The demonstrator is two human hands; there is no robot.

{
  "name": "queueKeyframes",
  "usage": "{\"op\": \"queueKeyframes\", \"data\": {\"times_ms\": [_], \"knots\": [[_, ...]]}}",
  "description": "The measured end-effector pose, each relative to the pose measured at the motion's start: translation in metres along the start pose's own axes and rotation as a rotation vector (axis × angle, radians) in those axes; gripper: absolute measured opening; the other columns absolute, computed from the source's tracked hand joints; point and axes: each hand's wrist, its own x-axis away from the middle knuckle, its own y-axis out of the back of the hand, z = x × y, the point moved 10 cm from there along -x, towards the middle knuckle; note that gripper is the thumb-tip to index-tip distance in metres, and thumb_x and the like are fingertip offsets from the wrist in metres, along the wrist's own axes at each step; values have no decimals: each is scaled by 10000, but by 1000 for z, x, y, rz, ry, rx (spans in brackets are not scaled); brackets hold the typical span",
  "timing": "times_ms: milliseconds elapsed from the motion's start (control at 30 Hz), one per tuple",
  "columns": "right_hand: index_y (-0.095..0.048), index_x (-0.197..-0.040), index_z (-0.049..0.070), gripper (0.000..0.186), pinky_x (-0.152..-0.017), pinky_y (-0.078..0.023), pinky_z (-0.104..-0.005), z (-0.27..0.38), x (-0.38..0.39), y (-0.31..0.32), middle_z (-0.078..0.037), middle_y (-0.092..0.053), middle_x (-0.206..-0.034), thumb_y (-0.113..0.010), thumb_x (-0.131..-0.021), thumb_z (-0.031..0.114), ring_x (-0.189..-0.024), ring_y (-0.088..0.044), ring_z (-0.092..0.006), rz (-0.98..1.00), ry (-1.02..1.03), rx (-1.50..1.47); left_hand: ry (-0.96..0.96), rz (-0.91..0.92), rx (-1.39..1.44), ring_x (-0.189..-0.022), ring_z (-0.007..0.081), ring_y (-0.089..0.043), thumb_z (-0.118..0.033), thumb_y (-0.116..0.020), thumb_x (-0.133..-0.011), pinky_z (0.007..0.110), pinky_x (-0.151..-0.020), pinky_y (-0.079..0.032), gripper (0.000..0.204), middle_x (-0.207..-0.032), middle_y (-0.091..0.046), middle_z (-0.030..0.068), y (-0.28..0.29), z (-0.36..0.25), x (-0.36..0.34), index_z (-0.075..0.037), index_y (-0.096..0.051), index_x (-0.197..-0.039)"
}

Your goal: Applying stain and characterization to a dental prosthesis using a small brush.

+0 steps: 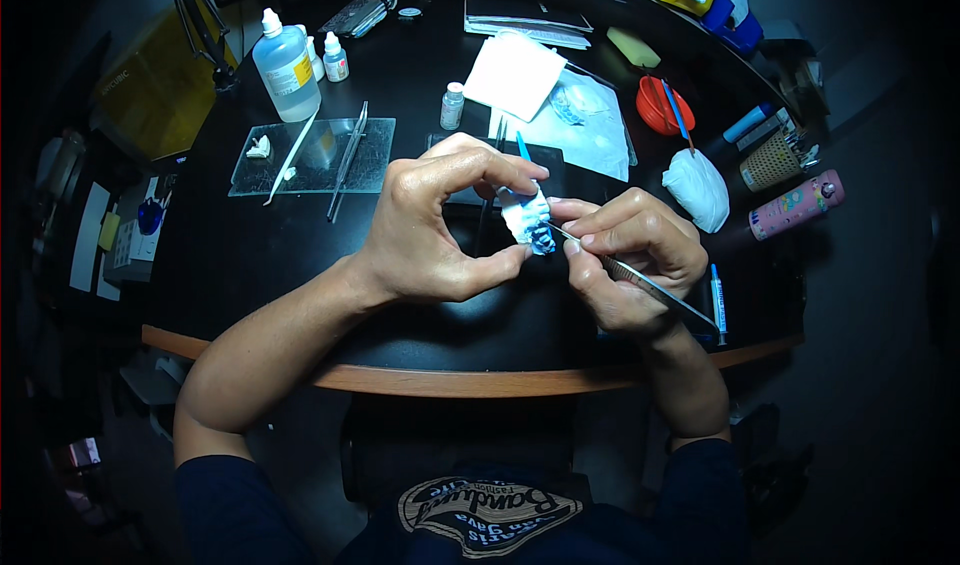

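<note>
Between the thumb and fingers of my left hand (pixel 436 227) is a small white and blue cast-like piece (pixel 530 215) with a ridged face, held up above the dark desk. My right hand (pixel 640 255) grips a slim metal instrument (pixel 645 283), its thin tip at the piece's right side. Behind my left hand, partly hidden, lie a small dark pad (pixel 547 161) and a blue slender object (pixel 522 145).
The black desk (pixel 420 340) holds a glass slab (pixel 250 175) with tools, bottles (pixel 285 75), white pads (pixel 510 75), a red bowl (pixel 660 110), a white bundle (pixel 694 187), a cup of tools (pixel 768 165), a pink flask (pixel 794 205) and a syringe (pixel 718 305).
</note>
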Motion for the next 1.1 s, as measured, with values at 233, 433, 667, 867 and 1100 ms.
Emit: {"op": "queueKeyframes", "data": {"times_ms": [233, 433, 667, 867, 1100], "knots": [[-673, -815, -23, 137, -824, -687, -405, -1, 1, 4, -123, -697, -788, -725, -733, -120, -788, -772, -215, -17, -6, 4, -51, -38, -27, -928, 189, -729, -137, -866, -677, 305, -779, -591, 433, -1037, -787, 114, 1, -4, -3, -8, -786, -1082], [-671, -810, -24, 135, -818, -687, -401, 1, 0, 4, -129, -699, -793, -722, -733, -122, -794, -776, -221, -37, -16, 4, -23, -6, 0, -985, 208, -720, -155, -892, -666, 319, -805, -558, 475, -1150, -785, 185, -1, -1, -1, 8, -766, -1094], [-668, -806, -17, 143, -822, -689, -405, 4, 2, 1, -142, -711, -808, -733, -730, -119, -781, -771, -214, -31, -9, 68, 3, 0, -13, -978, 200, -723, -164, -911, -667, 310, -790, -554, 493, -1147, -786, 179, -1, 1, -1, 9, -764, -1104], [-669, -804, -19, 149, -836, -688, -414, 7, 1, -1, -152, -717, -818, -750, -722, -114, -781, -775, -225, 3, 22, 87, 1, 1, -16, -967, 193, -722, -157, -907, -667, 313, -785, -553, 490, -1152, -787, 173, -1, 1, -1, 8, -764, -1106], [-679, -802, -28, 144, -870, -683, -444, 9, -1, -4, -168, -725, -816, -756, -716, -114, -800, -785, -246, 22, 36, 83, -16, 0, -29, -966, 200, -724, -162, -897, -664, 313, -781, -559, 487, -1150, -788, 169, 2, 0, -1, 4, -762, -1102]]}}
